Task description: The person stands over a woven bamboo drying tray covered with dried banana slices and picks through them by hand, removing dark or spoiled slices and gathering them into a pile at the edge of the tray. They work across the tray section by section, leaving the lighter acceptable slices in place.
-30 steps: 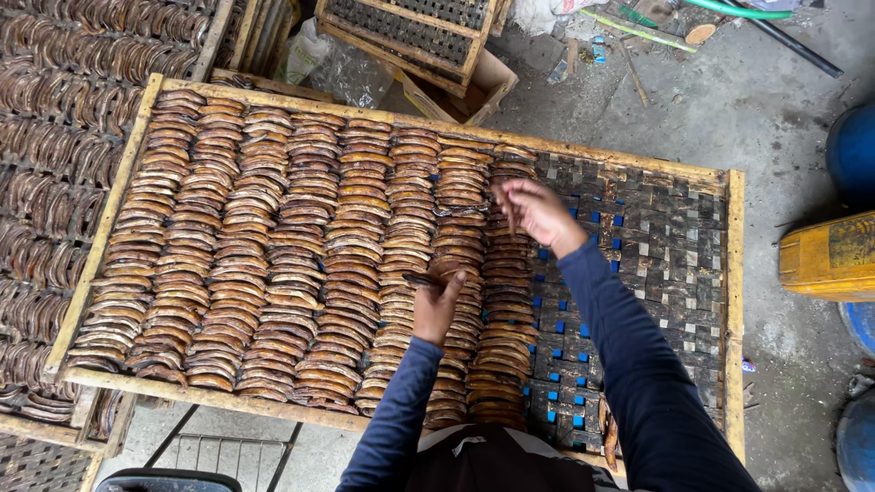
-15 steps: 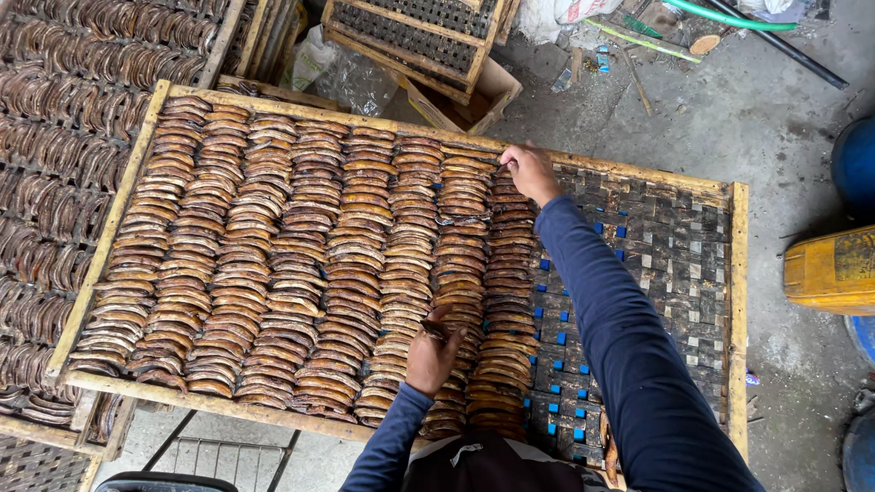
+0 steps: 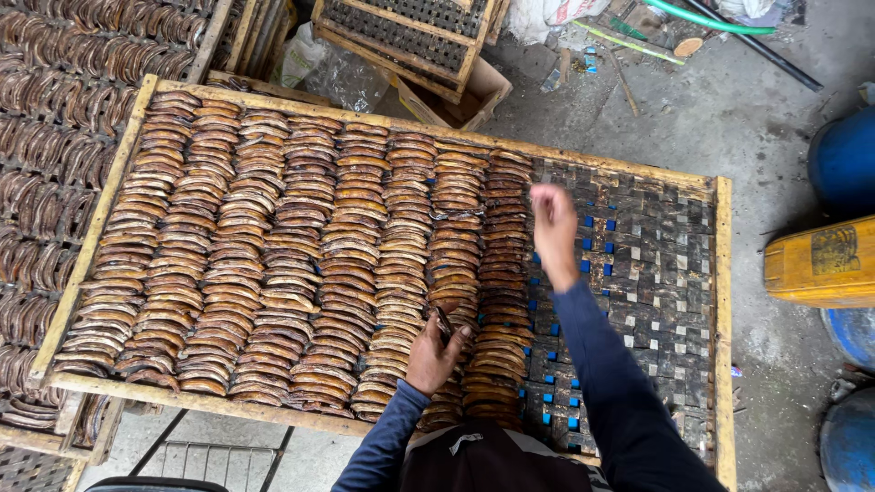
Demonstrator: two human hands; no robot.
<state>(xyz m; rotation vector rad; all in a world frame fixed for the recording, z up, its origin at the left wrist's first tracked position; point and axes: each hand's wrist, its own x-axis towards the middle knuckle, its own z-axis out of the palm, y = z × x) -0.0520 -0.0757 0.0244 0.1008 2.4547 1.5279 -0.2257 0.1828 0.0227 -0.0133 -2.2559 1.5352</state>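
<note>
A grey concrete floor (image 3: 729,118) lies under a wooden-framed woven drying rack (image 3: 723,301) that fills mid-frame. Low centre, our left hand (image 3: 432,353) pinches one dark brown slice (image 3: 444,321) between its fingertips, above the rows of dried brown slices (image 3: 273,264) covering the rack's left two thirds. Our right hand (image 3: 554,232), blurred, hovers at centre; we cannot tell its fingers' state. A yellow container (image 3: 820,264) sits at right.

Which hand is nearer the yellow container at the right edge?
Right. The right hand hovers over the tray's woven mesh, beside the last column of brown slices. The left hand is lower and farther left, on the slices, so farther from the yellow container.
</note>
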